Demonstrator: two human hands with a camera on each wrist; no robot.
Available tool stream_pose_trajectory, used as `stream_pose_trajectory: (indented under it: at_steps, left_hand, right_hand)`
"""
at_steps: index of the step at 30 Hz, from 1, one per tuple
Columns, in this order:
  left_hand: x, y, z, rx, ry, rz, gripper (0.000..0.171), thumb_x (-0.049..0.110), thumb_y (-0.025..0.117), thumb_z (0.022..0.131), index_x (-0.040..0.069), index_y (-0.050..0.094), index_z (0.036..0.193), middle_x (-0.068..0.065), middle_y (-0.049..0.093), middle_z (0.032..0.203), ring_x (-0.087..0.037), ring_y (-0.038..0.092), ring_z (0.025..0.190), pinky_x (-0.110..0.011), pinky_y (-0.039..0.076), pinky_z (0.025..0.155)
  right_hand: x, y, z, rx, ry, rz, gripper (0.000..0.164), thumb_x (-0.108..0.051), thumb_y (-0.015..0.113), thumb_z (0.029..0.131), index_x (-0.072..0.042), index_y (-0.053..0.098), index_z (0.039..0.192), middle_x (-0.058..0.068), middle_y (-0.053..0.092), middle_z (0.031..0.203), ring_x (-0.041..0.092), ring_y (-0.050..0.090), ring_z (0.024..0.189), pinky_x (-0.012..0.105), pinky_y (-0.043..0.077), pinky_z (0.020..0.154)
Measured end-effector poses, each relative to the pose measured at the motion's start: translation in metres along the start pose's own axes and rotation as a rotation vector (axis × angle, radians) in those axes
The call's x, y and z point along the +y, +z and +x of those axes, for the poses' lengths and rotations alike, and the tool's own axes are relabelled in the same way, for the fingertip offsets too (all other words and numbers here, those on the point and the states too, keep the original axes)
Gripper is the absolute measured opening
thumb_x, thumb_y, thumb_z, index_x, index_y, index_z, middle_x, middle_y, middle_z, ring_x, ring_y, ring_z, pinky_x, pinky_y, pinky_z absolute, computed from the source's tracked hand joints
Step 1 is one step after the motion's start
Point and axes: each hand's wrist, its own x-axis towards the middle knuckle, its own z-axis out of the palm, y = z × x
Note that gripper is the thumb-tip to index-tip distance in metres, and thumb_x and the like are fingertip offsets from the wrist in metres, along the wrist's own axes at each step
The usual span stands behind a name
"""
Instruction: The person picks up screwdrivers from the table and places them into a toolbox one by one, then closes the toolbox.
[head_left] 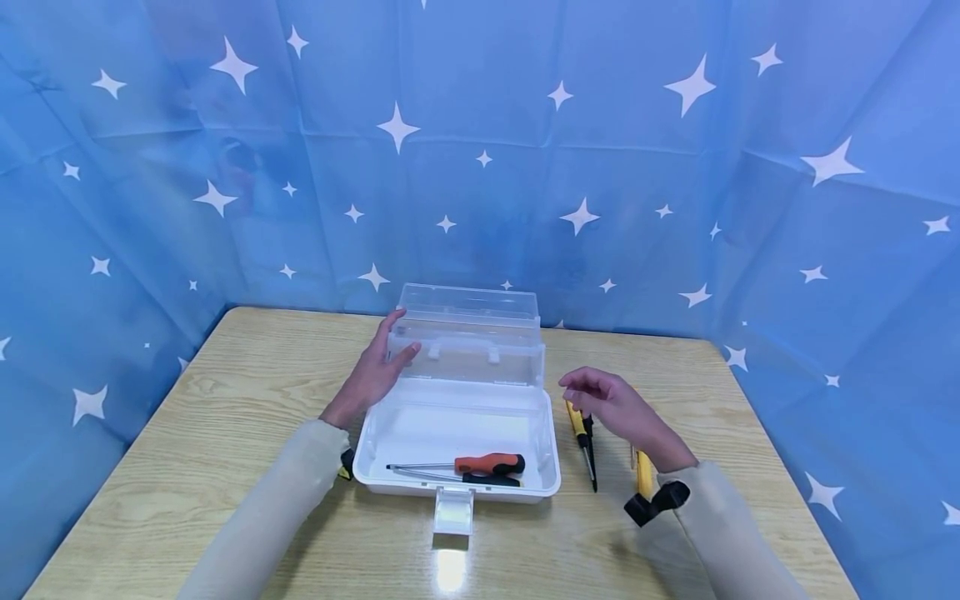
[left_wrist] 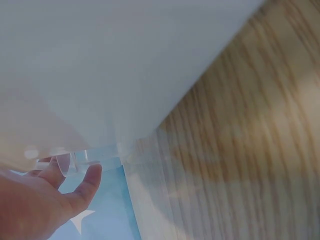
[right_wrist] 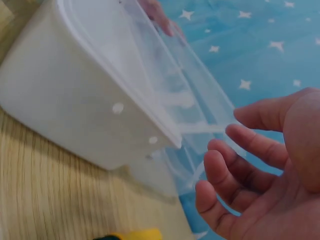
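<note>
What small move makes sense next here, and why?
Probably lower the right hand to the yellow-handled tool just beneath it, beside the toolbox. That hand looks empty and hovers close by; the toolbox stands open, two screwdrivers already inside, and the left hand is at the raised clear lid.

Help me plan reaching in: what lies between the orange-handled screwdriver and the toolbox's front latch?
The dark-handled screwdriver and the toolbox's front wall lie there in the head view.
</note>
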Motion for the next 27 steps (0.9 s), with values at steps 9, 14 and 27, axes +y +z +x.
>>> stream_pose_trajectory:
  at_steps: [9,14,27]
  left_hand:
    - [0.000,0.000,0.000,0.001,0.002,0.004,0.073,0.056,0.049,0.099,0.038,0.010,0.158,-0.004,0.009,0.167,-0.039,0.022,0.149,-0.066,0.025,0.113]
    - [-0.001,-0.001,0.000,0.005,0.003,0.004,0.072,0.056,0.049,0.099,0.038,0.011,0.158,-0.003,0.007,0.167,-0.037,0.019,0.150,-0.066,0.023,0.114]
    - [-0.001,-0.001,-0.001,-0.002,0.003,-0.006,0.073,0.059,0.050,0.098,0.039,0.011,0.157,-0.003,0.009,0.167,-0.038,0.025,0.148,-0.065,0.025,0.113]
  right_hand:
    - [0.015,-0.005,0.004,0.060,0.049,0.023,0.030,-0.022,0.055,0.103,-0.003,0.058,0.126,0.025,0.060,0.114,0.038,0.057,0.095,0.039,0.054,0.077]
    - [0.024,-0.007,0.008,0.101,0.052,0.035,0.034,-0.022,0.054,0.103,0.000,0.055,0.129,0.025,0.060,0.114,0.039,0.057,0.095,0.042,0.053,0.080]
    - [0.043,-0.010,0.023,0.229,0.196,-0.034,0.039,-0.024,0.049,0.104,-0.003,0.050,0.137,0.019,0.056,0.122,0.034,0.057,0.103,0.046,0.052,0.084]
